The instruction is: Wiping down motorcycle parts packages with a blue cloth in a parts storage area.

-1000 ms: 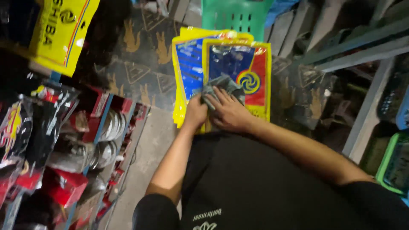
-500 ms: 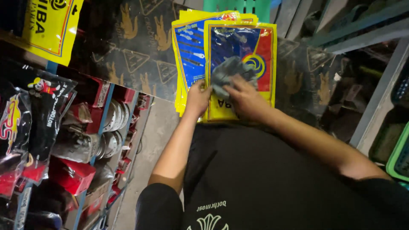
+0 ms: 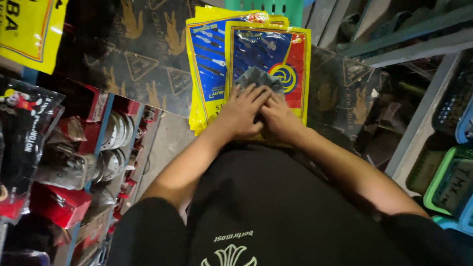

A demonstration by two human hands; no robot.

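Big picture first: a dark printed sheet (image 3: 143, 59) spreads across the surface ahead, and everything here is placed against it. On its right half lies a stack of flat yellow packets (image 3: 207, 74), the top packet (image 3: 290, 59) yellow-edged with a blue and red panel, squared over a blue one beneath. Left of the sheet runs a shelf rack (image 3: 106, 138) with red boxes and shiny round metal parts. Beyond the sheet's far edge sits a green plastic crate (image 3: 268, 7); off its right side stand grey shelf rails (image 3: 419, 49) and green-rimmed bins (image 3: 443, 182).

Now the hands, both at the near end of the stack. The left hand (image 3: 241, 116) lies flat, fingers spread forward, palm pressing down on the top packet. The right hand (image 3: 278, 118) is tucked against it, fingers curled; the two touch. Between their fingertips bunches a small grey cloth (image 3: 258, 79), lying on the middle of the top packet, pinned under the fingers. Whether either hand truly pinches it, I cannot tell.

Risk, as I judge it: the packets look glossy and loosely stacked, so pressure with a sideways push could slide the top one off the pile or skew the lot toward the sheet's near edge. The cloth could also slip free if only fingertips press it.
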